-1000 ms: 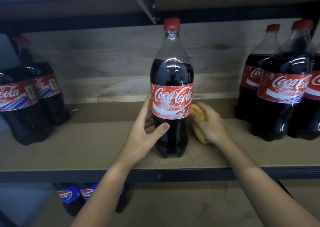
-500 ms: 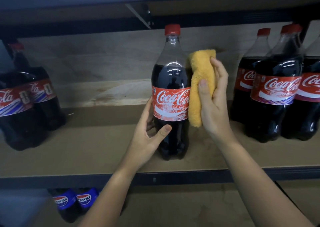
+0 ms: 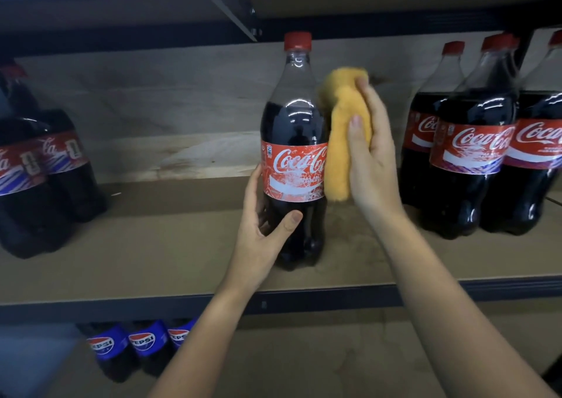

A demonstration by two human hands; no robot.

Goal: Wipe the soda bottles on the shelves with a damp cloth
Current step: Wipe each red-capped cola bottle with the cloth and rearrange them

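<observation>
Soda bottle held and wiped, middle shelf

Soda bottle (image 3: 294,154) at centre of wooden shelf (image 3: 152,254), upright, base on the board, well apart from neighbours on both sides. Left hand (image 3: 261,233) wrapped round lower body below the label: thumb across the front, fingers curled behind the left flank. Right hand (image 3: 372,154) clasping yellow cloth (image 3: 340,142), thumb on the front of the cloth, fingers round its back; cloth bunched lengthwise and pressed against the bottle's right side, from shoulder down to the bottom edge of the label. Slight motion blur on right hand and cloth.

Bottle: clear plastic, red cap (image 3: 297,40), empty clear neck, dark cola from the shoulder down. Red Coca-Cola label, white script, print visibly scuffed and faded across the middle band. Highlights on the shoulder; surface wetness not determinable.

Further out: group of Coca-Cola bottles at right (image 3: 474,154), standing close together, same red caps and labels. Further Coca-Cola bottles at left (image 3: 45,178), blurred. Pepsi bottles (image 3: 143,343), blue labels, on the shelf below, partly hidden by the shelf edge. Dark metal frame (image 3: 121,306) along the front of the board.
</observation>
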